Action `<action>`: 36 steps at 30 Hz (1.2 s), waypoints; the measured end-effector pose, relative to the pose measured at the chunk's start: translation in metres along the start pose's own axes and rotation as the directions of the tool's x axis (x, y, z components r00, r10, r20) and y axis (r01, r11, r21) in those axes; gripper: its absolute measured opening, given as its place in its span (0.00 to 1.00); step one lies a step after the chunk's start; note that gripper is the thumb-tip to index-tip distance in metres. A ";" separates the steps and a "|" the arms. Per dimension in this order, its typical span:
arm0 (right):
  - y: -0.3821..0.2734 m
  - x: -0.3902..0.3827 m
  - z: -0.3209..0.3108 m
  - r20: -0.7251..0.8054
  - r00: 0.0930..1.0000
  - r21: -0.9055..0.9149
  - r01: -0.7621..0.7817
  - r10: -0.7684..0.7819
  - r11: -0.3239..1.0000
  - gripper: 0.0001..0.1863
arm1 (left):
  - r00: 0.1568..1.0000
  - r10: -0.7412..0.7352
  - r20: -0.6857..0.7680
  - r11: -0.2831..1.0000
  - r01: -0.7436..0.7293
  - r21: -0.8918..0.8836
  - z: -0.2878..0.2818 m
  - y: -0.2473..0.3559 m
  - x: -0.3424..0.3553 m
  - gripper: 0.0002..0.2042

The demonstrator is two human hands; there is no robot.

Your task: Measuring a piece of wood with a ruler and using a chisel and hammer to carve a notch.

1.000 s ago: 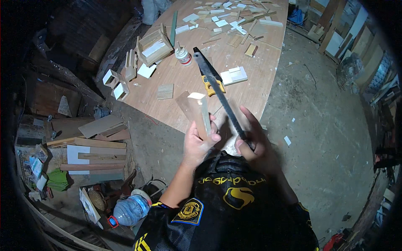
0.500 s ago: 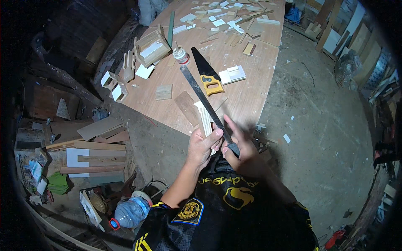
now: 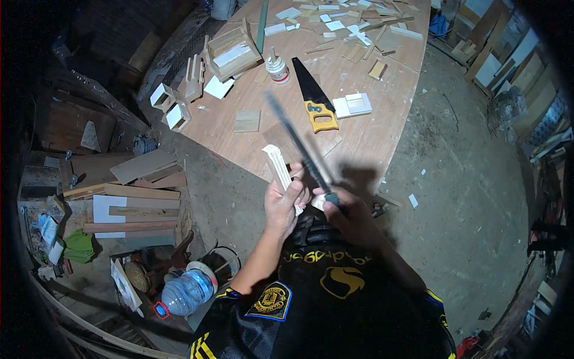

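My left hand (image 3: 282,206) is wrapped round a short, pale strip of grooved wooden moulding (image 3: 277,164), its far end tilted up and leftward. In my right hand (image 3: 353,216) is a long, dark flat file (image 3: 297,140), gripped by its near end and pointing away to the upper left. The file's far end is smeared by motion. It runs just right of the moulding, and a gap shows between their far ends. Something pale (image 3: 318,202) shows beside my right fingers, too small to make out. Beyond both hands, a handsaw (image 3: 321,109) with a yellow handle lies on the table.
On the wooden table (image 3: 221,128) are a glue bottle (image 3: 277,69), a wooden box frame (image 3: 239,51), a square block (image 3: 247,121), white-topped pieces (image 3: 353,106) and several offcuts (image 3: 359,30). Boards (image 3: 143,209) and a water jug (image 3: 188,292) stand on the floor at left.
The file has swung leftward relative to the moulding, and my right fingers, stretched out before, have curled in around its near end. The view has shifted, so the table's things appear further right.
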State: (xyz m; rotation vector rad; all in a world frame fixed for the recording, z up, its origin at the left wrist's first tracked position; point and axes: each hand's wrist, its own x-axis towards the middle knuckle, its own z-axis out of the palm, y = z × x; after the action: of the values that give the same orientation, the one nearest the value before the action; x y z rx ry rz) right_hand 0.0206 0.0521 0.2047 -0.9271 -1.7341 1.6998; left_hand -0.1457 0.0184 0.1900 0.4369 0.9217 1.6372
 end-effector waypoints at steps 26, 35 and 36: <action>0.202 0.125 0.071 -0.304 0.861 0.146 -0.380 0.407 0.913 0.15 | 0.928 0.364 -0.083 -0.018 0.095 0.995 -0.299 -0.082 0.180 0.23; 0.134 0.152 0.067 -0.192 0.811 0.428 -0.438 0.553 0.791 0.15 | 0.921 0.339 0.192 -0.160 -0.144 0.977 -0.225 -0.095 0.198 0.40; 0.129 0.154 0.066 -0.195 0.815 0.425 -0.431 0.545 0.796 0.16 | 0.922 0.333 0.198 -0.155 -0.153 0.976 -0.227 -0.104 0.202 0.40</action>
State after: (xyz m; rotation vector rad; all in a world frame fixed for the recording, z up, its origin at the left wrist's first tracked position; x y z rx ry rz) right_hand -0.1124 0.1269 0.0590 -1.4653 -0.9635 1.9704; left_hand -0.2959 0.1366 -0.0680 1.7121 2.2999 0.8403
